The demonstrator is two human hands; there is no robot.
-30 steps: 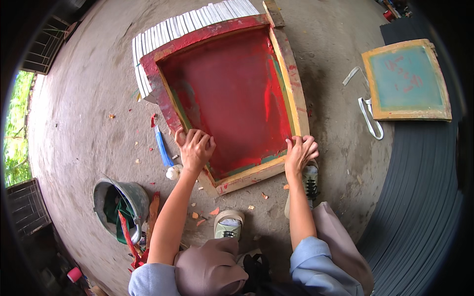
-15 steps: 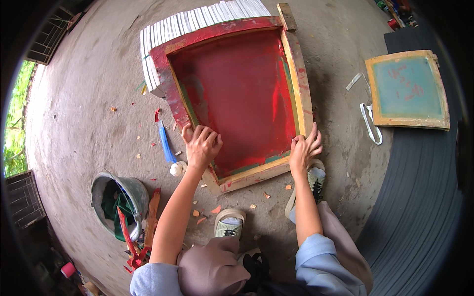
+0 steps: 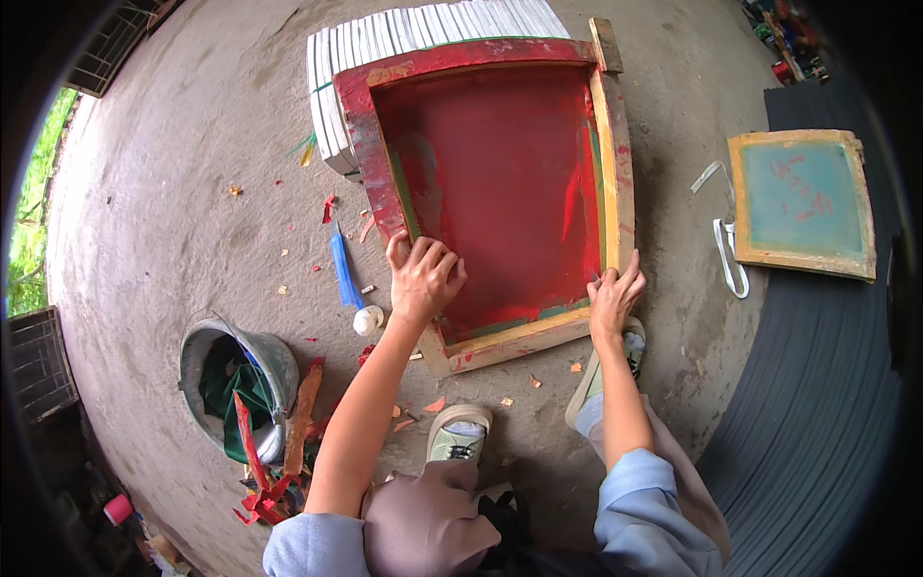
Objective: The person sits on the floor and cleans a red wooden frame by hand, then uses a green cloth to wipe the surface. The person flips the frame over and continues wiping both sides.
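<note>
A large wooden screen-printing frame [image 3: 524, 346] with red-stained mesh lies tilted in front of me. Its far end rests over a stack of white sheets or slabs [image 3: 332, 125], and red paint coats its far and left bars. My left hand [image 3: 423, 281] is closed on the left bar, fingers curled over the inner edge. On the opposite bar, close to the near right corner, my right hand [image 3: 613, 300] grips with thumb and finger while the other fingers stick out. The undersides of the bars are hidden.
A grey bucket [image 3: 284, 370] with dark green cloth stands at left, beside red-painted scraps [image 3: 264, 500]. A blue-handled tool [image 3: 344, 269] and a white roll [image 3: 367, 320] lie near the frame. To the right, a smaller teal screen [image 3: 803, 204] partly overlaps dark ridged sheeting [image 3: 817, 385].
The whole view has shifted, so the frame, stack and floor items sit further right in the picture. Both hands keep their places on the frame.
</note>
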